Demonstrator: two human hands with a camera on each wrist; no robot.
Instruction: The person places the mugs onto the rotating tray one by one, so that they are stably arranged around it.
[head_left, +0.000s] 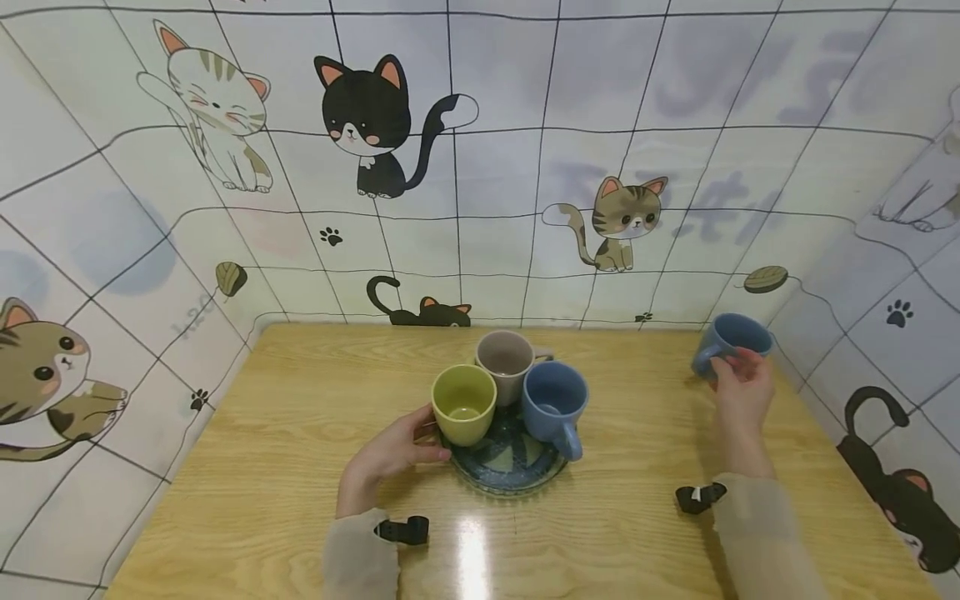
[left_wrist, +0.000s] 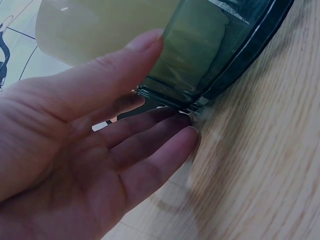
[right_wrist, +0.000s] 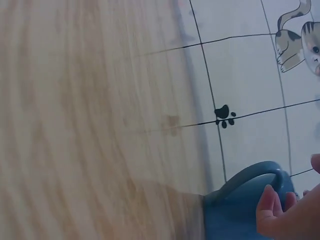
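On the round dark blue-green plate stand a yellow-green cup, a greyish-pink mug and a blue mug whose handle points toward the front. My left hand is at the plate's left edge. In the left wrist view, its thumb lies over the rim and its fingers reach under the edge, close to the yellow-green cup. Far to the right, my right hand holds a second blue mug near its handle. The right wrist view shows the fingertips against this mug.
A light wooden table carries everything. Behind it and on both sides rises a cloth printed with cats and grid lines. The second blue mug is near the table's back right corner, close to the cloth.
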